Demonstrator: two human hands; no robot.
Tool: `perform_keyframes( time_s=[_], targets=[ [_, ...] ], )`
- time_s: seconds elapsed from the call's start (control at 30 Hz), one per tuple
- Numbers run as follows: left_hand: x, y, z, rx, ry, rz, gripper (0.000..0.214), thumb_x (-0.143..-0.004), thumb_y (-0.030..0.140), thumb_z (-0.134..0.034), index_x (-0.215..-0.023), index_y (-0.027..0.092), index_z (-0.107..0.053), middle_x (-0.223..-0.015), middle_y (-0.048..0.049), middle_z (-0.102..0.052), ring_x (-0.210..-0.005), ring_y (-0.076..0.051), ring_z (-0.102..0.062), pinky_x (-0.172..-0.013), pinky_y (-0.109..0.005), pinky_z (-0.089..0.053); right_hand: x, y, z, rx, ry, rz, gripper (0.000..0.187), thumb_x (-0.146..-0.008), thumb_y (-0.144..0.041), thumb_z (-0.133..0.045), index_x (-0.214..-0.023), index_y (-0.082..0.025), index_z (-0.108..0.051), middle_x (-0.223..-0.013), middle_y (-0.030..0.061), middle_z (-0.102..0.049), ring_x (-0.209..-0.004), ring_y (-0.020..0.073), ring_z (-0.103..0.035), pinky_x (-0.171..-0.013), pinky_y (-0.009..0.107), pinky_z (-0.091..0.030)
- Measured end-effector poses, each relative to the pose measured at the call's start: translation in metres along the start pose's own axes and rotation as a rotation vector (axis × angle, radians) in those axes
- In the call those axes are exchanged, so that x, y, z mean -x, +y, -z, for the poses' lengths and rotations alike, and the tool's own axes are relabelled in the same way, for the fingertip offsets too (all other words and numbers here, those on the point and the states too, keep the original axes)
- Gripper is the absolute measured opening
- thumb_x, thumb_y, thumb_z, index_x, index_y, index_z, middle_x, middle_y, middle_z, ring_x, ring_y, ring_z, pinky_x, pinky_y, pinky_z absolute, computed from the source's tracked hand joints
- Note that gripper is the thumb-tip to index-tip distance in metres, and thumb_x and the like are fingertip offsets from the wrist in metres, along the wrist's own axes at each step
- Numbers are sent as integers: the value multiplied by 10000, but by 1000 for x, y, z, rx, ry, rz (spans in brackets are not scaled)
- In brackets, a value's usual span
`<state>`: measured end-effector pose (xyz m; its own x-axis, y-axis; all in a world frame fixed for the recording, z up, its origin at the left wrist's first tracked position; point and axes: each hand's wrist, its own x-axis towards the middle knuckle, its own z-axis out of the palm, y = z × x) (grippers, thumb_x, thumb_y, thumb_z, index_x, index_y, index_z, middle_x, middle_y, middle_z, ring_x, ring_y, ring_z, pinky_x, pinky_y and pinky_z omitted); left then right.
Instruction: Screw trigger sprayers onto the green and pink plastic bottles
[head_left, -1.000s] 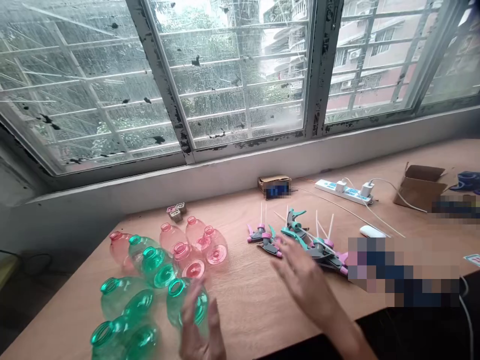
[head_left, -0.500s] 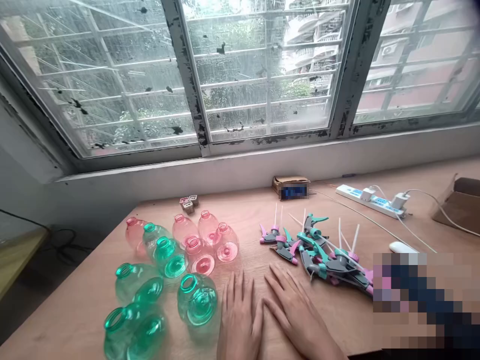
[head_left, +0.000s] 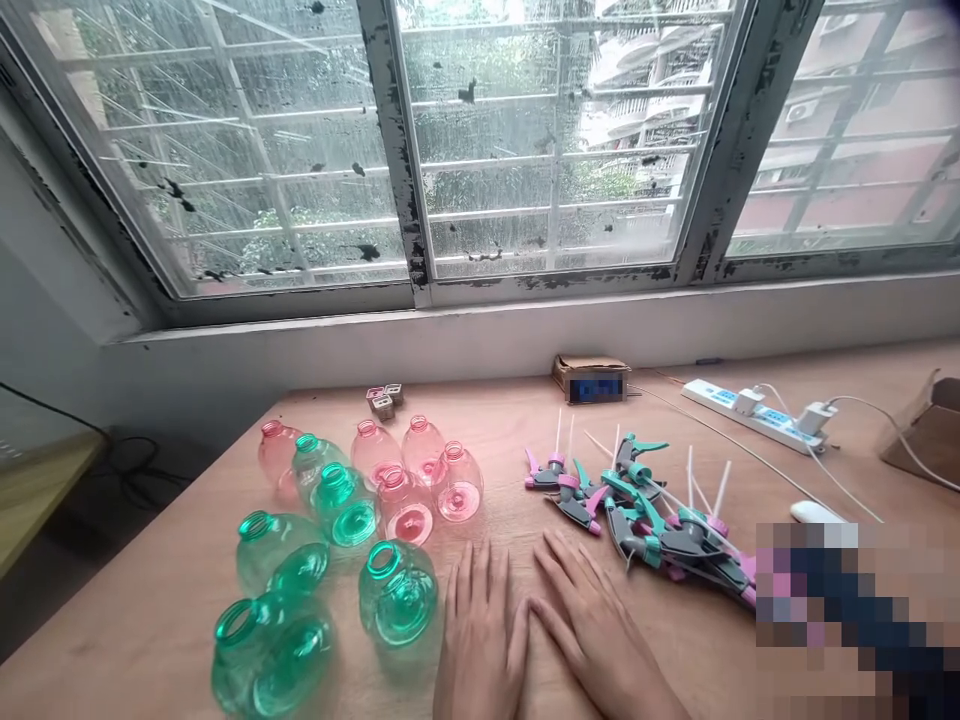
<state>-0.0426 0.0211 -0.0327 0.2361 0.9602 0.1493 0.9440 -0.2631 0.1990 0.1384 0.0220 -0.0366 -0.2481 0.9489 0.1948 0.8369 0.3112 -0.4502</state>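
My left hand (head_left: 480, 630) lies flat on the wooden table (head_left: 150, 600), fingers stretched forward and holding nothing. Just right of it, my right hand (head_left: 592, 630) also rests flat, its thumb tip close to the left thumb. A clear green bottle (head_left: 397, 595) without a cap stands closest to my left hand. Behind and left of it are several more green bottles (head_left: 274, 660) and several clear pink bottles (head_left: 459, 482), all open-necked. Beyond my right hand lies a pile of grey trigger spray heads (head_left: 637, 500) with teal and pink parts and white dip tubes.
Against the wall stand a small cardboard box (head_left: 589, 380) and some little square blocks (head_left: 384, 400). A white power strip (head_left: 757, 415) with plugs and cables lies at the back right, near a white mouse (head_left: 814, 512) and a brown box (head_left: 926, 430). Part of the right side is pixelated.
The view has shifted slightly, so the bottles and spray heads appear a little further right. Both hands stay flat in the same place on the table.
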Motion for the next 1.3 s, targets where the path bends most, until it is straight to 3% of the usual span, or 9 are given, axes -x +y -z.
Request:
perform_keyframes(
  time_s=[0.17, 0.4, 0.57, 0.77, 0.87, 1.0, 1.1, 1.2, 1.3],
  targets=[
    [0, -1, -4, -20, 43, 30, 664, -1047, 388, -385, -1617, 49, -372, -1684, -188, -361, -1555, -360, -395, -1233, -549, -414, 1, 0, 0, -7, 15, -15, 590, -1084, -436, -470, -1617, -183, -452, -1663, 128, -431, -1538, 326, -400, -1237, 559, -394],
    [2, -1, -6, 4, 55, 41, 675, -1046, 388, -388, -1615, 25, -363, -1679, -230, -360, -1554, -359, -398, -1228, -555, -411, 2, 1, 0, -10, 3, -14, 610, -1087, -436, -460, -1613, -128, -449, -1656, 163, -428, -1533, 353, -402, -1235, 583, -386],
    [1, 2, 0, 18, 12, 23, 552, -1028, 347, -432, -1539, 175, -549, -1646, -168, -466, -1538, -366, -428, -1220, -585, -408, 1, 0, 3, -9, -26, 3, 539, -1087, -440, -467, -1555, -187, -551, -1656, 115, -444, -1530, 352, -412, -1238, 580, -384],
    [-1, 5, 9, 91, 12, 46, 549, -1016, 330, -452, -1519, 141, -565, -1639, -186, -476, -1550, -374, -405, -1233, -612, -378, 1, -1, 2, -38, -3, -4, 515, -1077, -431, -499, -1526, -195, -583, -1646, 116, -475, -1527, 348, -428, -1245, 574, -382],
    [3, 2, 13, 311, 69, -5, 472, -1020, 298, -484, -1453, 176, -625, -1583, -152, -565, -1498, -336, -499, -1220, -560, -428, 3, 1, 2, -123, 43, 19, 506, -1073, -402, -513, -1526, -183, -565, -1627, 132, -510, -1517, 340, -449, -1236, 571, -402],
    [16, 5, 32, 709, 442, -171, 292, -1050, 227, -509, -1273, 273, -692, -1270, -58, -779, -1184, -197, -733, -1050, -342, -569, -6, 10, 28, -222, 328, 79, 414, -1086, -370, -489, -1465, -222, -565, -1548, 133, -594, -1471, 312, -506, -1212, 558, -424],
    [26, 14, 57, 772, 882, -196, 212, -1007, 149, -567, -1104, 285, -699, -1105, -12, -780, -1116, -205, -718, -1038, -385, -547, -36, 18, 73, -137, 493, 55, 405, -1096, -410, -468, -1436, -205, -548, -1450, 157, -649, -1378, 302, -584, -1136, 488, -484],
    [31, 19, 82, 812, 1198, 60, 208, -922, 183, -720, -1109, 253, -662, -1184, -30, -723, -1187, -249, -681, -1104, -476, -510, -81, 30, 122, 133, 389, -179, 433, -1115, -402, -410, -1477, -183, -501, -1459, 160, -622, -1333, 293, -597, -1093, 439, -484],
    [29, 12, 89, 789, 1245, 317, 599, -819, 315, -852, -1339, 228, -567, -1420, -101, -617, -1374, -336, -574, -1186, -546, -441, -122, 49, 150, 232, 293, -318, 347, -1059, -372, -568, -1336, -172, -628, -1441, 188, -617, -1409, 368, -507, -1156, 529, -392]
  ],
)
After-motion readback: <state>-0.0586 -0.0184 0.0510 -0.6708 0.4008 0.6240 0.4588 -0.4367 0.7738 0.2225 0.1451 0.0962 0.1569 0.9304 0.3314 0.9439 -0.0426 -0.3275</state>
